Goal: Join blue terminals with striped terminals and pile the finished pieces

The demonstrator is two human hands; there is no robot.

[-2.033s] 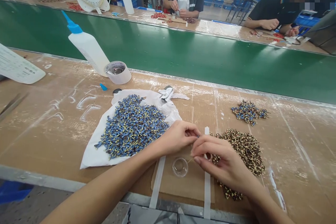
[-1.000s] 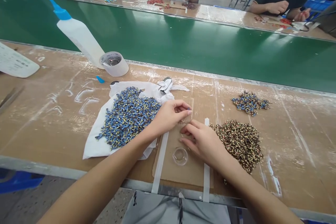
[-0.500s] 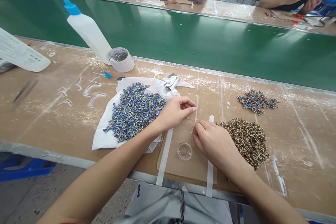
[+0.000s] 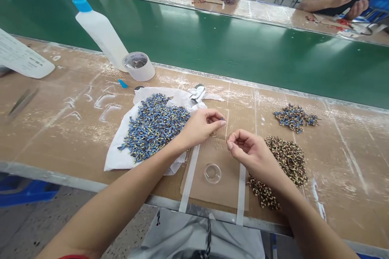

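My left hand (image 4: pixel 202 126) is closed in a pinch above the cardboard, with a tiny bluish piece showing at its fingertips. To its left, a heap of small blue, yellow and black pieces (image 4: pixel 154 129) lies on a white cloth (image 4: pixel 117 158). My right hand (image 4: pixel 253 156) also pinches, thumb against forefinger; whatever is between them is too small to name. Beneath and beside it spreads a heap of small dark and cream pieces (image 4: pixel 287 162). A small clear round dish (image 4: pixel 212 173) rests on the taped cardboard sheet (image 4: pixel 217 196) between my forearms.
A smaller mixed pile (image 4: pixel 294 117) lies at the right. Toward the back left stand a blue-tipped bottle (image 4: pixel 101 36) and a tape roll (image 4: pixel 142 71); tweezers (image 4: pixel 22 103) lie far left. Beyond the green belt (image 4: pixel 194 40), two people work with their hands.
My right hand has shifted slightly right and turned, its fingers lifting and showing more of the palm side. My left hand stays nearly in place, still pinching. The view has shifted slightly.
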